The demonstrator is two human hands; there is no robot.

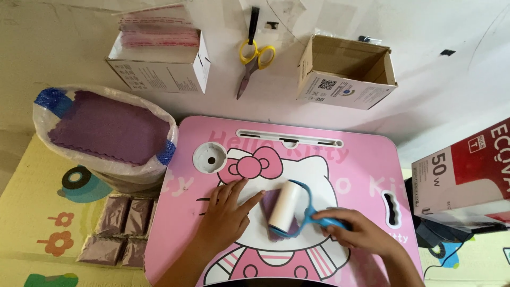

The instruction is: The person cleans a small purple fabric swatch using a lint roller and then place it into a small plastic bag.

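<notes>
Purple cloth (268, 204) lies at centre of pink lap table (366, 159). Left hand (226, 212) presses flat on table, fingers spread, fingertips touching cloth. Right hand (358, 231) is closed around blue handle of lint roller (285, 206), which rests on cloth

You're rolling a white lint roller (284, 206) with a blue handle (319, 219) over a purple cloth (270, 202) on a pink desk (366, 159) showing a white cartoon cat with a pink bow; yellow-handled scissors (253, 58) are hanging above.
</notes>
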